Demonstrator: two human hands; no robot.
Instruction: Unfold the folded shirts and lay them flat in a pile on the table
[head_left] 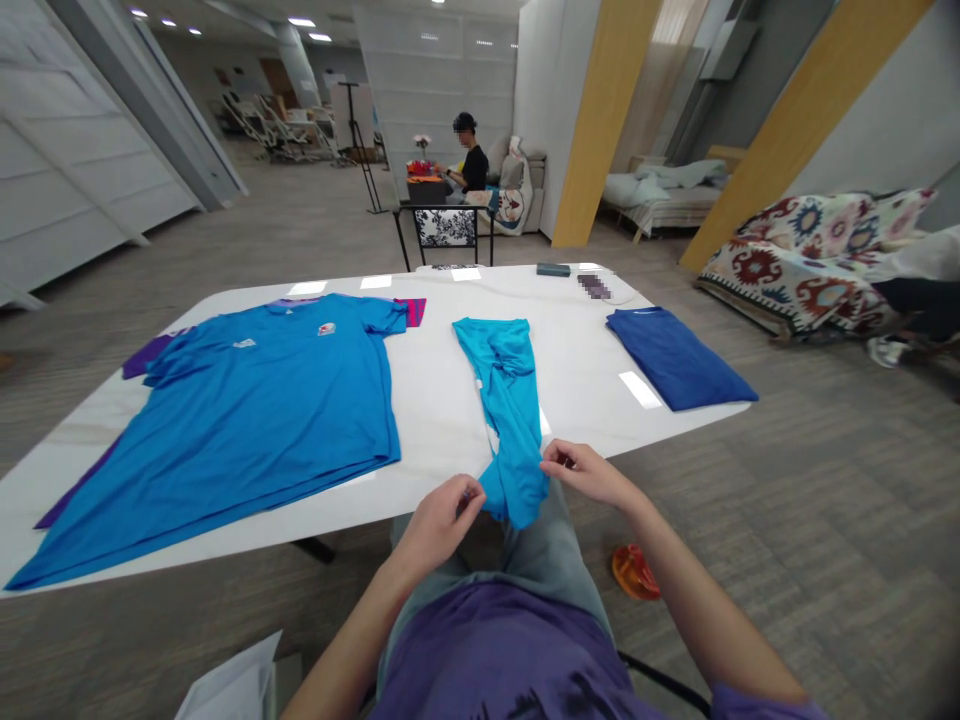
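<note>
Our left hand (446, 512) and right hand (592, 474) curl narrowly at the turquoise cloth (514, 410), grip unclear; likely light, floppy, best pinched by near corners.

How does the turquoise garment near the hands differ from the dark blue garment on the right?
The turquoise garment is bunched and wrinkled, while the dark blue garment is folded flat. The turquoise garment forms a long, uneven strip; the dark blue garment has a four-sided outline. Both lie at least partly on the table.
</note>
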